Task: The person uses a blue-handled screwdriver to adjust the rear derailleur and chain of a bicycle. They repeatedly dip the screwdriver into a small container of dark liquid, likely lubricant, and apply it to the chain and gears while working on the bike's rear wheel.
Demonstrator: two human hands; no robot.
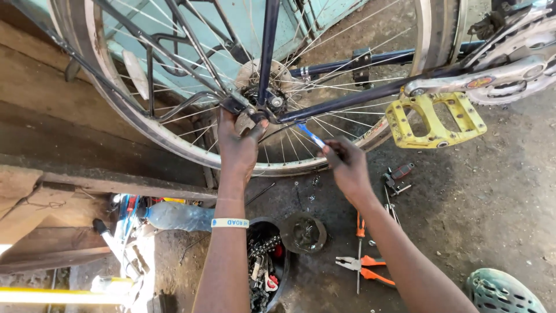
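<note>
Yellow pedal [435, 120] upper right; orange-handled pliers [364, 266], screwdriver [359, 243] on dirt floor [498, 203]; plastic bottle [174, 216] left; round tub of parts [266, 272]; green shoe [501, 293].

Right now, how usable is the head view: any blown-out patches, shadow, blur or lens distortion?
Head view: sharp around the left hand at the wheel hub and the right hand holding a blue-handled tool; the bottom-left corner is blown out by sunlight; the ground lies in even shade; the wheel rim bows with wide-angle distortion.

Head camera, downward, probably close.
</note>
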